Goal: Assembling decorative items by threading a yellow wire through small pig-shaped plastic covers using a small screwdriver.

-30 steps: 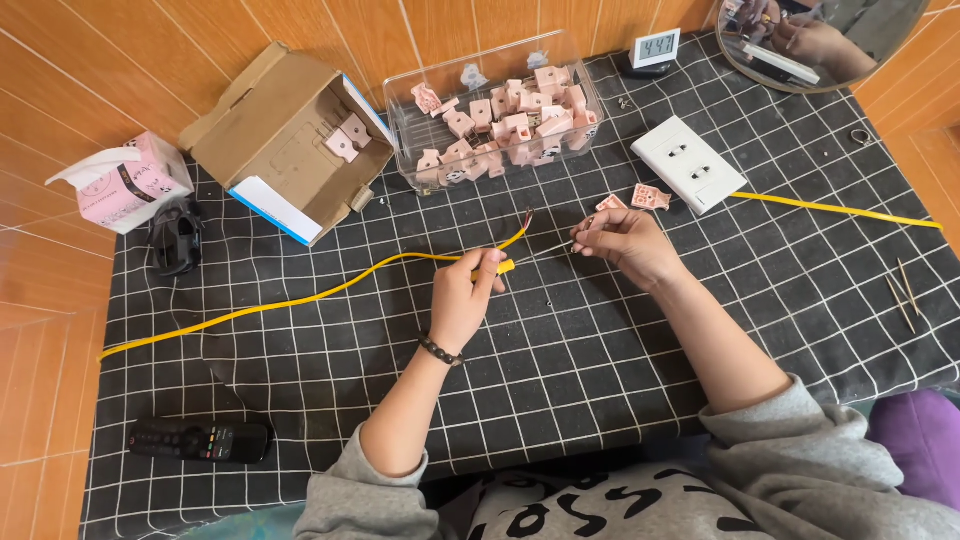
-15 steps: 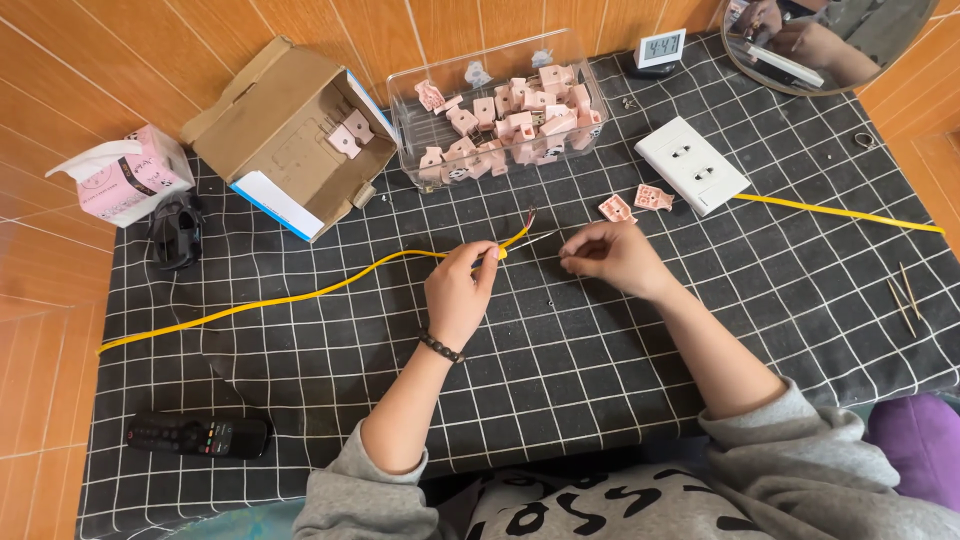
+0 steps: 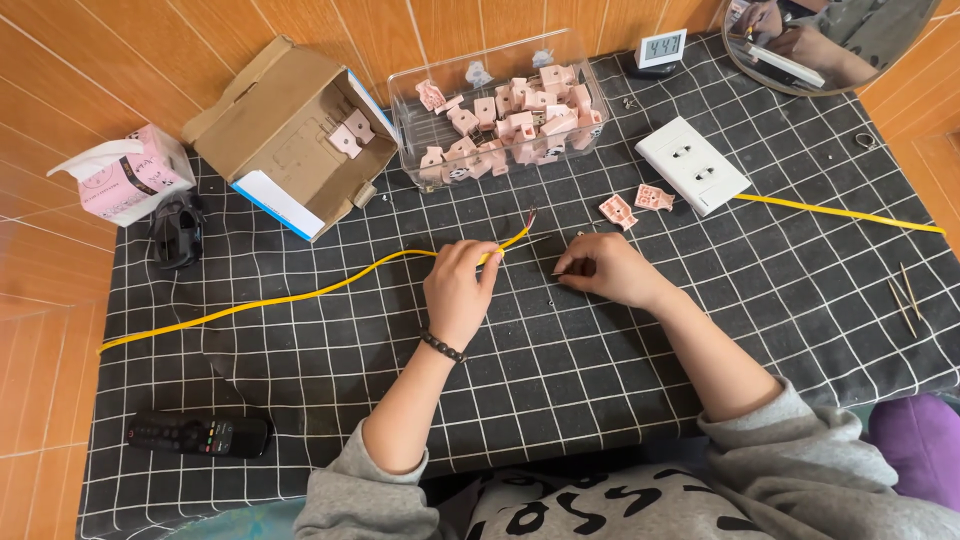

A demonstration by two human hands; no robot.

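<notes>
The person's left hand (image 3: 460, 290) is pinching a long yellow cable (image 3: 300, 296) just behind its stripped end, where a few thin bare wire strands (image 3: 529, 218) are sticking up toward the clear plastic bin (image 3: 500, 105) of pink plastic parts. The cable is trailing off to the left across the black grid-patterned cloth (image 3: 600, 380), so the free end is lying mid-table, between the hands and the bin. The right hand (image 3: 610, 270) is curled closed on the cloth just beside it, fingertips pressing on something small and dark that I cannot make out; it looks like a tiny screw or pin. To do this well, I would judge that the left hand should be keeping its grip close to the stripped end so the strands are not flopping, while the right is securing the small piece firmly before lifting it, since it could easily be rolling away on the cloth. Two loose pink parts (image 3: 636, 204) are lying near a white socket plate (image 3: 692, 164), well apart from the hands. Compared with half a second ago, the right hand has dropped lower onto the cloth and away from the cable tip, and the left hand's fingers have been closing more tightly around the cable.
</notes>
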